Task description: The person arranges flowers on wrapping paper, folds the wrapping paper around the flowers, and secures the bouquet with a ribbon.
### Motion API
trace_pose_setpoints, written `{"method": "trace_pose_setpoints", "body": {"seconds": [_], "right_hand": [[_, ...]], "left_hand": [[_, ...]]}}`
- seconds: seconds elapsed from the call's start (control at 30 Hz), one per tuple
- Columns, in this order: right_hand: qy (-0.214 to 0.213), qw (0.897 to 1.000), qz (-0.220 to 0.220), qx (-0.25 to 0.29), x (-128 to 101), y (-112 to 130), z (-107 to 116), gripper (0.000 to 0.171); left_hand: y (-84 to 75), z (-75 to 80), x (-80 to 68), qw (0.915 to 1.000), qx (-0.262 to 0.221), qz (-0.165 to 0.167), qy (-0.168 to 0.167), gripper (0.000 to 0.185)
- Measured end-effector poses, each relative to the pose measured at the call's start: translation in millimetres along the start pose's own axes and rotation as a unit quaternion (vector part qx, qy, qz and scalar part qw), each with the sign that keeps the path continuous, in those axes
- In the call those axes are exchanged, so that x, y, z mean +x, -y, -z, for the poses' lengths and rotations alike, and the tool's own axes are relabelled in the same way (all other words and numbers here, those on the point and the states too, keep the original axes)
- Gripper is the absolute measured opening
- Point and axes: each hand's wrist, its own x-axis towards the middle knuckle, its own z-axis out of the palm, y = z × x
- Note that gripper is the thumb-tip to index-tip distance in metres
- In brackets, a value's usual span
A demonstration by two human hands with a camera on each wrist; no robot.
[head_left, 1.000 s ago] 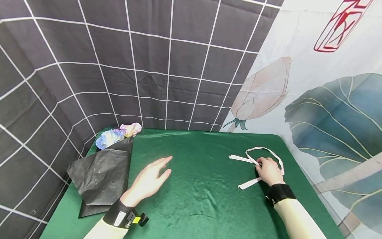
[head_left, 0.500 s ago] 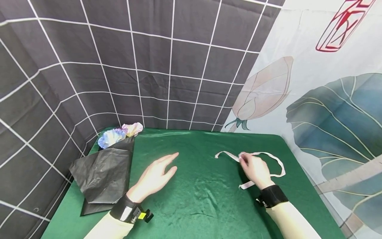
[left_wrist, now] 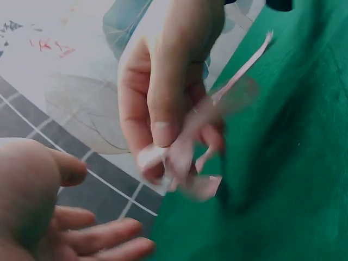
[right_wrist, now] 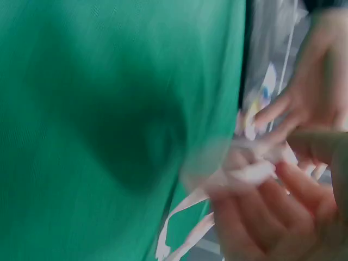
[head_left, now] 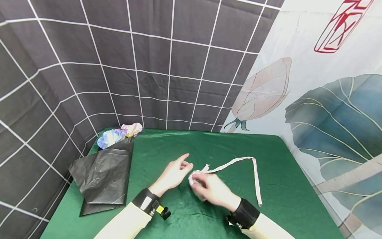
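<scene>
My right hand (head_left: 215,190) pinches a pale pink-white ribbon (head_left: 256,176) between thumb and fingers, over the middle of the green-covered table. Part of the ribbon is bunched up at the fingertips, and one long tail trails to the right with a sharp bend in it. In the left wrist view, loops of ribbon (left_wrist: 182,155) hang blurred below the right thumb. My left hand (head_left: 173,174) is just to the left of the bunched part, palm turned toward it, fingers loose and holding nothing. From the right wrist view, the left hand (right_wrist: 315,92) appears beyond the ribbon.
On the table's left side lies a folded black plastic sheet or bag (head_left: 104,179). Behind it sit a blue flower (head_left: 111,138) and a pink one (head_left: 133,129). A dark gridded curtain (head_left: 152,76) and a flower-printed cloth (head_left: 301,99) enclose the table (head_left: 167,142).
The right hand has carried the ribbon leftward from the table's right side to the middle, its tail dragging behind. The left hand has moved slightly right, nearer to it.
</scene>
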Motion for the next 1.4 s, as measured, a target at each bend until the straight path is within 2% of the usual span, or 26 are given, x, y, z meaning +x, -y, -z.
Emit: {"method": "trace_pose_setpoints", "body": {"seconds": [0.07, 0.13, 0.17, 0.23, 0.3, 0.37, 0.47, 0.57, 0.7, 0.8, 0.87, 0.93, 1.0, 1.1, 1.2, 1.23, 1.3, 1.37, 1.4], "right_hand": [[0.056, 0.998, 0.034, 0.008, -1.8, 8.1, -1.6, 0.027], [0.072, 0.996, 0.052, -0.008, -1.5, 8.7, 1.3, 0.030], [0.062, 0.997, 0.050, -0.023, -0.5, 5.8, 4.4, 0.029], [0.014, 0.998, 0.028, -0.061, 2.7, -7.0, 11.4, 0.025], [-0.035, 0.996, -0.007, -0.087, 5.3, -25.4, 18.7, 0.024], [-0.063, 0.991, -0.034, -0.117, 5.3, -45.8, 23.6, 0.025], [-0.062, 0.985, -0.044, -0.156, 0.3, -72.5, 23.8, 0.022], [-0.053, 0.982, -0.033, -0.178, -6.6, -89.7, 20.0, 0.012], [-0.072, 0.985, -0.058, -0.144, -11.5, -96.9, 19.5, 0.011], [-0.087, 0.987, -0.100, -0.086, -13.6, -96.8, 25.7, 0.008], [-0.087, 0.988, -0.118, -0.039, -16.2, -98.0, 31.0, 0.007], [-0.082, 0.988, -0.128, -0.018, -19.5, -99.3, 37.0, 0.011], [-0.076, 0.988, -0.132, -0.015, -23.5, -101.8, 41.9, 0.016], [-0.073, 0.989, -0.125, -0.030, -29.6, -107.6, 48.0, 0.018], [-0.072, 0.991, -0.111, -0.030, -38.2, -117.8, 53.8, 0.017], [-0.072, 0.991, -0.107, -0.026, -41.6, -121.7, 56.1, 0.017], [-0.065, 0.992, -0.111, -0.015, -49.4, -129.1, 61.8, 0.016], [-0.054, 0.991, -0.126, 0.001, -57.8, -135.5, 67.9, 0.016], [-0.049, 0.990, -0.136, 0.007, -62.1, -138.7, 70.9, 0.017]], "left_hand": [[4.9, -5.2, 0.8, 0.9997, 0.003, 0.021, 0.012, 0.057], [9.5, -10.0, -0.6, 0.9992, 0.025, 0.029, 0.010, 0.057], [11.4, -12.2, -2.3, 0.9985, 0.044, 0.031, 0.006, 0.056], [14.5, -17.1, -7.1, 0.9952, 0.096, 0.021, -0.001, 0.055], [17.4, -22.5, -13.4, 0.9861, 0.166, 0.002, -0.005, 0.054], [20.3, -27.3, -19.2, 0.9736, 0.227, -0.022, -0.015, 0.047], [24.9, -31.6, -25.0, 0.9601, 0.273, -0.047, -0.038, 0.029], [29.2, -31.1, -25.9, 0.9595, 0.271, -0.054, -0.052, 0.020], [31.5, -23.4, -23.1, 0.9765, 0.206, -0.041, -0.048, 0.016], [30.2, -14.8, -20.3, 0.9948, 0.091, -0.030, -0.034, 0.010], [28.7, -10.4, -18.9, 0.9994, 0.003, -0.028, -0.019, 0.008], [27.0, -7.9, -17.8, 0.9959, -0.087, -0.023, -0.008, 0.010], [25.1, -5.3, -17.1, 0.9869, -0.159, -0.028, -0.009, 0.013], [25.0, 2.0, -17.1, 0.9644, -0.261, -0.041, -0.011, 0.014], [28.1, 15.0, -18.6, 0.9430, -0.329, -0.049, 0.001, 0.008], [29.9, 20.0, -19.2, 0.9374, -0.344, -0.055, 0.005, 0.007], [32.7, 31.1, -20.3, 0.9330, -0.353, -0.071, 0.008, 0.015], [35.5, 41.9, -21.8, 0.9331, -0.349, -0.087, 0.002, 0.021], [36.9, 47.2, -22.8, 0.9375, -0.336, -0.093, -0.004, 0.025]]}}
